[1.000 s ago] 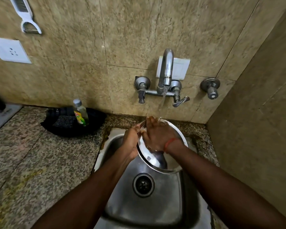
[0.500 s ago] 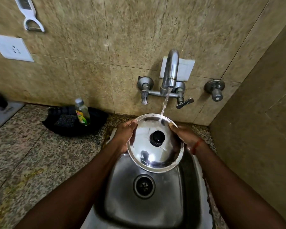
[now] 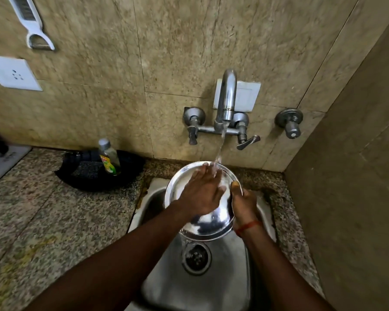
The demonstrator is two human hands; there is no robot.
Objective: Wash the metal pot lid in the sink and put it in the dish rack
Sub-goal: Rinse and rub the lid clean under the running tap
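Head view: rinsing lid (image 3: 208, 227) over sink (image 3: 222, 286) under running tap (image 3: 226, 97). Gripping right rim with right hand (image 3: 244, 205), rubbing face with flat, straight-fingered left hand (image 3: 202, 194). Guessing next: shake off water, carry to rack, can't spot one though. Counting one lid, one tap, one bottle (image 3: 109, 159), two hands.

Left hand (image 3: 202, 191) flat, fingers (image 3: 206, 172) straight, reaching far-right; right hand (image 3: 243, 204) curled, thumb clamped over lid (image 3: 211, 223) rim; forearms converging.
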